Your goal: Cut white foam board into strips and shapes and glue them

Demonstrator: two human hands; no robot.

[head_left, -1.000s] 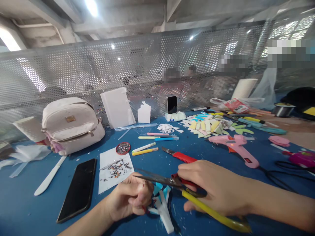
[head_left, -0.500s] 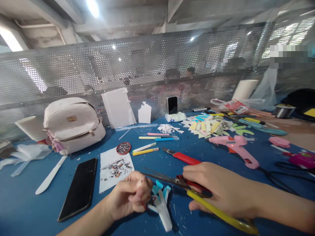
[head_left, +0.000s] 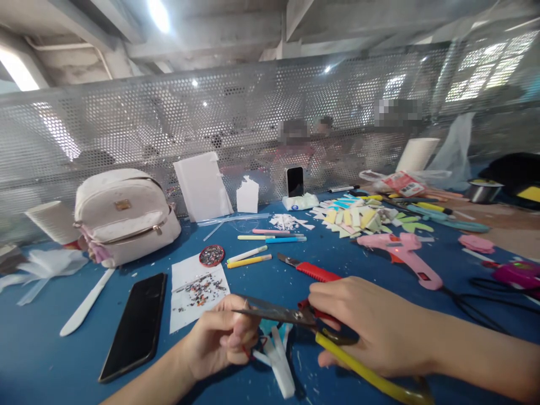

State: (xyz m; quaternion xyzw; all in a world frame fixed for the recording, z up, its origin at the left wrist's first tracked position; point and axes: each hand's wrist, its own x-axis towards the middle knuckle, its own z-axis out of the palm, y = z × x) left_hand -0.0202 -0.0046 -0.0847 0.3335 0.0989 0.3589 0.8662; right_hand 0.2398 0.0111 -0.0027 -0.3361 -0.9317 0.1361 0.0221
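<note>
My right hand (head_left: 354, 320) grips a pair of scissors (head_left: 301, 316) with red and yellow handles. Their blades point left and cross right by the fingertips of my left hand (head_left: 232, 332). Thumb and fingers of that left hand are pinched together, and a tiny pale tip pokes out at the top; what they hold is mostly hidden. A thin red strand (head_left: 262, 341) shows beneath the fingers. Just right of it lie white strips (head_left: 279, 365) with light blue pieces (head_left: 270, 326) behind, partly covered by the scissors.
A red utility knife (head_left: 316, 271) and a pink glue gun (head_left: 405, 250) lie beyond my right hand. Left of my left hand are paper with beads (head_left: 179, 309), a black phone (head_left: 135, 326) and a white plastic knife (head_left: 86, 304). Cut foam pieces (head_left: 354, 216) are heaped farther back.
My right hand has shifted slightly left with the scissors, bringing the blades across my left fingertips. The blades are nearer together. My left hand stays almost in place.
</note>
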